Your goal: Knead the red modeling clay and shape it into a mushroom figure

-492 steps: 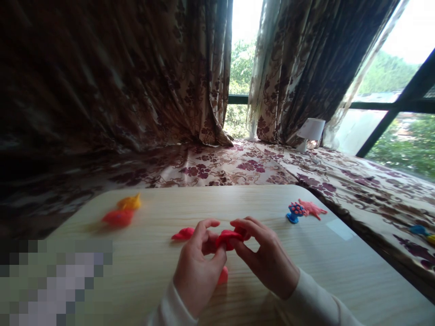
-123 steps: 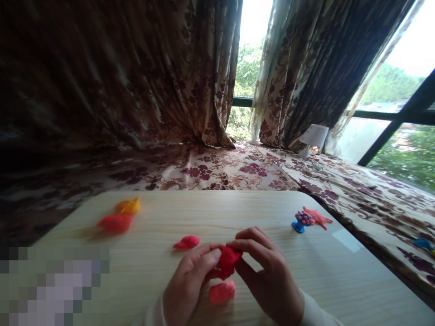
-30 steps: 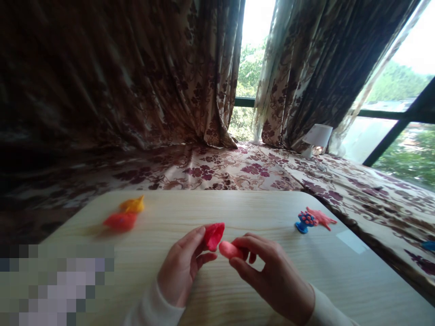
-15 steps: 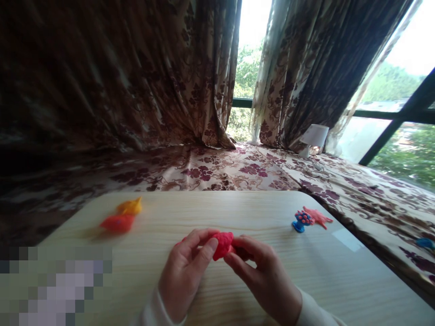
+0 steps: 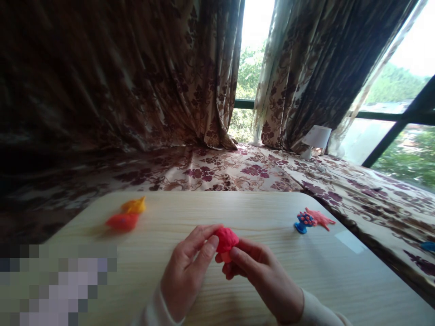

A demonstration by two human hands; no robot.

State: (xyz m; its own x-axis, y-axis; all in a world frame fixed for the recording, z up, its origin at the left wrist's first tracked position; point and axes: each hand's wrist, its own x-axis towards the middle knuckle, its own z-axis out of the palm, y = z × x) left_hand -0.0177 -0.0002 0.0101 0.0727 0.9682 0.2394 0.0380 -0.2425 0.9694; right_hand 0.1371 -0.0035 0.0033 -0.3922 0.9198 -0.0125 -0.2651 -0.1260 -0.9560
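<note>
Pale wood-grain covers the table [image 5: 176,203], which carries several small coloured models. Far left: a yellow shape [image 5: 134,206] with a pointed tip, and nearer the viewer a red-orange shape [image 5: 123,222]; the two overlap in view, and both are blurred. Far right: a blue footed stand [image 5: 301,228], upright, its top dotted with pink beads, partly covering a flat pink figure [image 5: 321,218] with thin projections. Beyond the table lies floral cloth [image 5: 217,170], bearing a white-shaded lamp [image 5: 316,136] near the window; patterned curtains [image 5: 163,81] hang behind. A blue object [image 5: 428,246] is cut off by the right margin. A pixelated block masks the lower left corner.

Centre: a red lump [image 5: 227,238] is raised between the two hands, in front of the table's middle, with a paler pink piece [image 5: 225,257] directly beneath it. The left hand [image 5: 190,265] pinches the lump, thumb on the near face and index finger along the upper edge. The right hand [image 5: 263,274] is curled around the pink piece, its thumb tip at the lump's lower right edge and its other fingers bent underneath, partly hidden.
</note>
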